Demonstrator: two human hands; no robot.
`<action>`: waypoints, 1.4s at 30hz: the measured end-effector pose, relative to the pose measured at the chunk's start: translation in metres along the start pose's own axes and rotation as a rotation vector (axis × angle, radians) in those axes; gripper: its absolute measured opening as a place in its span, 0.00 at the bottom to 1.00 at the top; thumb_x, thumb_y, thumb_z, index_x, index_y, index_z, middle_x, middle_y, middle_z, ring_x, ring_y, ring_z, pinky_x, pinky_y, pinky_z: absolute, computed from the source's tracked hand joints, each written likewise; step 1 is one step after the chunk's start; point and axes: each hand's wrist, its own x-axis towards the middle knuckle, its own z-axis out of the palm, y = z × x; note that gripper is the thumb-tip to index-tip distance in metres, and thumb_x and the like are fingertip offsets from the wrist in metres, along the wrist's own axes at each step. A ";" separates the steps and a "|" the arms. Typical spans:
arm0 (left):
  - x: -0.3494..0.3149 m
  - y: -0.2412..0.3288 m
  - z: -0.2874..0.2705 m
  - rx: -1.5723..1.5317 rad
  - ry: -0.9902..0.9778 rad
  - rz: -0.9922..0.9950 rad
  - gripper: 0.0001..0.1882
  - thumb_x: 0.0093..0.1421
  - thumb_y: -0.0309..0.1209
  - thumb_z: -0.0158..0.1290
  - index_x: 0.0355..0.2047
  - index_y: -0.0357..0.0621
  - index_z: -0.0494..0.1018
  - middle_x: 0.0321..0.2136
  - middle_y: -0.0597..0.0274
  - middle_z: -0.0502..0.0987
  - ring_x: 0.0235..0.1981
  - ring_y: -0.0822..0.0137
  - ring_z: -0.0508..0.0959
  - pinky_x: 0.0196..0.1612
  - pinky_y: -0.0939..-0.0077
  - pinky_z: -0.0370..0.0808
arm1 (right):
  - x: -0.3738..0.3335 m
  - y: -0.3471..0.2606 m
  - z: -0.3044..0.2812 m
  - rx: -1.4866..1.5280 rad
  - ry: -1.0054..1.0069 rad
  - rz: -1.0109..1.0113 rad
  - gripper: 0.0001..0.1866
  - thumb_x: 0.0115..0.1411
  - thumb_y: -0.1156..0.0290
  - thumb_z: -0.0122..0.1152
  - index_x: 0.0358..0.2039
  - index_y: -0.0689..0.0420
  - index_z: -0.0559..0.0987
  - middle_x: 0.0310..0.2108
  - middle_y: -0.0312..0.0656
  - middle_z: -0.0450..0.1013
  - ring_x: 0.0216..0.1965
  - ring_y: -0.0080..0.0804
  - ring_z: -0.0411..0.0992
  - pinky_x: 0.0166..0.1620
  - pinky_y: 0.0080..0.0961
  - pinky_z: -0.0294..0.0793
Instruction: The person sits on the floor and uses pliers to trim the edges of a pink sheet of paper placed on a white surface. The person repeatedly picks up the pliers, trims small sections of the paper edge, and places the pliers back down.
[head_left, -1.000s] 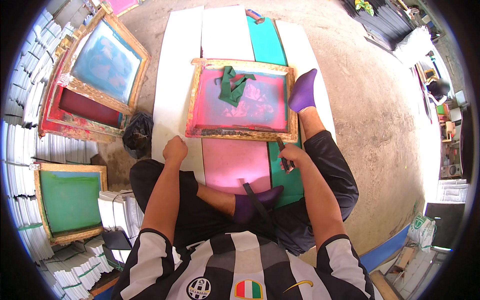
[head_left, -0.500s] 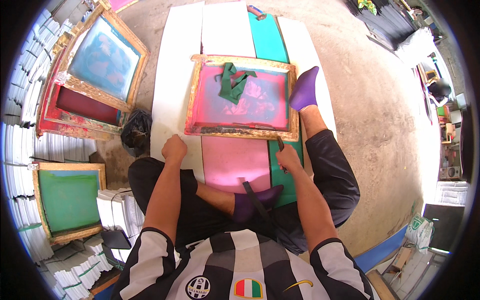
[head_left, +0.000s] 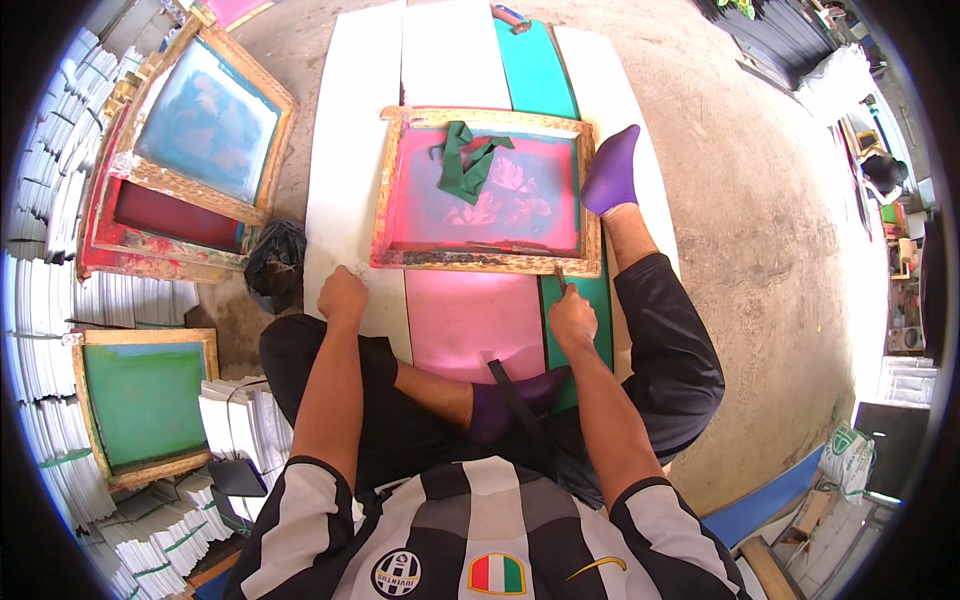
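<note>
A wooden-framed printing screen (head_left: 435, 236) with pink-stained mesh lies flat across long boards ahead of my legs. Crumpled on its mesh is a green cloth strip (head_left: 470, 180). My right hand (head_left: 573, 322) is closed around a thin dark tool (head_left: 561, 279), whose tip reaches the screen's near edge, close to the right corner. The tool's exact kind is too small to tell. My left hand (head_left: 343, 295) is a fist over the white board (head_left: 345, 180), just short of the screen's near left corner; its fingers' inner side is hidden.
My purple-socked foot (head_left: 612, 170) rests beside the screen's right edge. More framed screens, one blue (head_left: 205, 120) and one green (head_left: 145, 400), stand at left among paper stacks (head_left: 250, 425). A black plastic bag (head_left: 275, 265) sits by the boards, and a hammer (head_left: 512, 17) lies at their far end.
My right hand has moved slightly forward with the dark tool, and less of the tool shows. My left fist has shifted a little. Screen and cloth look unmoved.
</note>
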 end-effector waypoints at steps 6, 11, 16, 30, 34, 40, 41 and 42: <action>0.000 -0.005 -0.001 -0.009 -0.003 -0.026 0.16 0.67 0.38 0.51 0.48 0.44 0.78 0.48 0.46 0.82 0.50 0.44 0.81 0.50 0.50 0.78 | 0.007 0.014 0.011 0.086 0.023 -0.088 0.15 0.66 0.69 0.52 0.49 0.65 0.74 0.42 0.62 0.79 0.44 0.57 0.81 0.44 0.51 0.82; -0.004 -0.003 -0.001 -0.035 -0.008 -0.004 0.15 0.66 0.38 0.51 0.48 0.44 0.78 0.47 0.45 0.82 0.50 0.44 0.82 0.50 0.50 0.78 | 0.025 0.036 0.017 0.771 -0.323 0.017 0.16 0.67 0.66 0.56 0.50 0.61 0.74 0.33 0.51 0.77 0.30 0.42 0.80 0.34 0.47 0.81; -0.002 -0.008 0.005 -0.057 -0.001 0.006 0.15 0.66 0.38 0.52 0.47 0.44 0.78 0.46 0.45 0.82 0.49 0.43 0.82 0.50 0.50 0.78 | 0.019 0.025 -0.009 0.781 -0.460 0.083 0.17 0.67 0.65 0.57 0.53 0.59 0.73 0.32 0.47 0.76 0.29 0.36 0.79 0.27 0.39 0.77; 0.001 -0.003 0.008 -0.047 -0.009 0.006 0.15 0.65 0.38 0.53 0.47 0.44 0.78 0.46 0.45 0.82 0.49 0.44 0.82 0.49 0.49 0.78 | 0.031 0.017 -0.013 0.592 -0.364 0.100 0.14 0.61 0.71 0.56 0.42 0.69 0.75 0.25 0.53 0.77 0.18 0.39 0.76 0.17 0.42 0.72; -0.002 0.001 0.003 -0.068 -0.007 0.005 0.16 0.65 0.39 0.54 0.47 0.43 0.78 0.46 0.45 0.82 0.49 0.44 0.82 0.49 0.49 0.78 | 0.019 0.008 -0.011 0.504 -0.194 0.056 0.10 0.58 0.72 0.54 0.35 0.67 0.74 0.21 0.52 0.76 0.16 0.39 0.76 0.18 0.41 0.74; 0.000 0.003 0.006 -0.085 0.024 0.006 0.16 0.66 0.41 0.54 0.46 0.42 0.77 0.45 0.46 0.82 0.47 0.44 0.82 0.48 0.49 0.78 | 0.012 0.006 0.004 0.178 0.027 -0.023 0.18 0.60 0.69 0.55 0.47 0.67 0.78 0.40 0.61 0.80 0.40 0.56 0.81 0.44 0.50 0.81; 0.000 0.004 0.006 -0.099 0.041 0.012 0.17 0.66 0.41 0.54 0.46 0.42 0.77 0.45 0.47 0.82 0.48 0.44 0.82 0.49 0.49 0.78 | 0.013 0.009 0.008 0.126 0.052 -0.032 0.19 0.61 0.68 0.55 0.49 0.66 0.78 0.43 0.62 0.80 0.45 0.58 0.80 0.49 0.51 0.80; 0.000 0.003 0.006 -0.113 0.060 0.011 0.17 0.66 0.42 0.54 0.47 0.42 0.77 0.45 0.47 0.82 0.48 0.45 0.82 0.49 0.50 0.77 | 0.006 0.002 0.000 0.130 0.028 -0.010 0.19 0.62 0.67 0.56 0.50 0.65 0.78 0.45 0.62 0.79 0.48 0.60 0.79 0.53 0.51 0.78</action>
